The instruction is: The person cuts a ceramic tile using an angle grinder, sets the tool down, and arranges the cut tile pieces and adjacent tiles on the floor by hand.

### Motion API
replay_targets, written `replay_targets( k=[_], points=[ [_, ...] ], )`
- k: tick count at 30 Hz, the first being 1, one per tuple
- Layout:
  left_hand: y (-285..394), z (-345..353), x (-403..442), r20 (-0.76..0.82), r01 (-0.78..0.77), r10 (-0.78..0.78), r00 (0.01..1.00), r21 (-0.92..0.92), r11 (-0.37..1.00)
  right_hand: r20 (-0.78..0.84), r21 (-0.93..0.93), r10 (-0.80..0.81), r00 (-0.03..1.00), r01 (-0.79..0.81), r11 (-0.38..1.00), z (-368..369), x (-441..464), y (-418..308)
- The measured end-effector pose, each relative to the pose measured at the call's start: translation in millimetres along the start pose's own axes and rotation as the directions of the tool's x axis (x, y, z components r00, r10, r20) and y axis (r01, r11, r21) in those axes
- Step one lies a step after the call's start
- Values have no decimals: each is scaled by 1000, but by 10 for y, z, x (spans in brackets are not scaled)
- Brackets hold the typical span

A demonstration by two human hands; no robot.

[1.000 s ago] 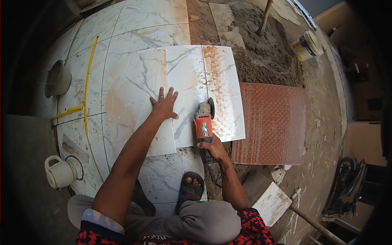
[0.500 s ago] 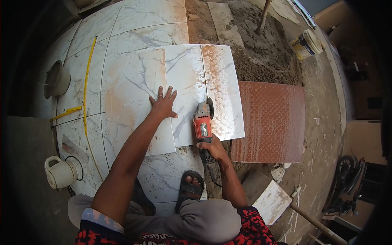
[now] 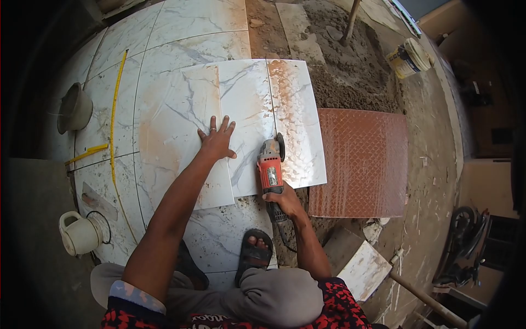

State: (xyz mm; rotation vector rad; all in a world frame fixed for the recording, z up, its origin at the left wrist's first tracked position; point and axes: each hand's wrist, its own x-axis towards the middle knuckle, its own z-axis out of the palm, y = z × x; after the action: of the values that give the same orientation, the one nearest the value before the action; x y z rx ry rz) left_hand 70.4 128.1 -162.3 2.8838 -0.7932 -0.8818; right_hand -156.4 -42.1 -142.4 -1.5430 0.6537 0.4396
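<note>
My right hand (image 3: 283,198) is wrapped round the rear body of a red and black angle grinder (image 3: 270,171). Its dark disc (image 3: 280,147) stands on edge at a dark line running down a white marbled tile (image 3: 247,118). Reddish-brown wet dust covers the strip of tile right of that line. My left hand (image 3: 217,143) lies flat with fingers spread on another marbled tile (image 3: 181,126), which overlaps the left part of the tile under the grinder. Below my right hand the grinder's cord curves down toward my knee.
To the right lies a reddish-brown patterned tile (image 3: 359,164). A yellow tape measure (image 3: 116,104), a bucket (image 3: 75,108) and a cream jug (image 3: 80,233) are on the left. Sandy mortar (image 3: 350,71) and a paint pail (image 3: 409,58) are at the upper right. A wooden-handled tool (image 3: 427,301) lies lower right.
The whole view has shifted very slightly left. The grinder appears marginally lower along the dark line; my left hand keeps its place on the tile.
</note>
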Motion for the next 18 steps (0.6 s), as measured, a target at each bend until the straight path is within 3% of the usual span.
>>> replay_targets(
  k=[11,13,18],
  points=[
    [29,32,-10,10,0,-1,1000,62,998,-35,-43,-18,999,16,999,10,-34,75],
    [49,59,-5,-2,12,-11,1000,152,988,12,-28,9,1000,-9,1000,-9,-16,75],
    [33,90,19,11,-8,6,1000,161,987,13,-39,57,998,-57,998,-2,-119,47]
  ],
)
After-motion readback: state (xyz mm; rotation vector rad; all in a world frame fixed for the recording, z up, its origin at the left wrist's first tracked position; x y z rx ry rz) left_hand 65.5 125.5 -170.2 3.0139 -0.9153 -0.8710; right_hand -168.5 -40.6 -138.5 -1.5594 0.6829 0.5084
